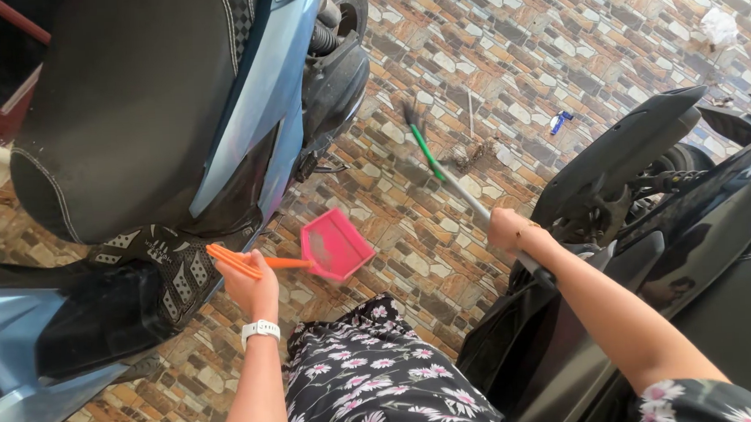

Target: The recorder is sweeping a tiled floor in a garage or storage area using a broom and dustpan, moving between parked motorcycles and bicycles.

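Note:
My left hand [248,281] grips the orange handle of a pink dustpan [336,243], which hangs tilted just above the patterned tile floor. A white watch sits on that wrist. My right hand [510,228] holds the grey shaft of a broom [441,171] with a green lower section. Its bristle head reaches out over the tiles near a small pile of dark debris [474,155]. The dustpan and the broom head are apart, with about a tile's width between them.
A blue scooter [177,110] with a black seat stands on my left. A black scooter [670,198] stands on my right. A blue scrap [560,121] and a white crumpled scrap [719,25] lie on the floor farther out. My floral dress [374,380] fills the bottom.

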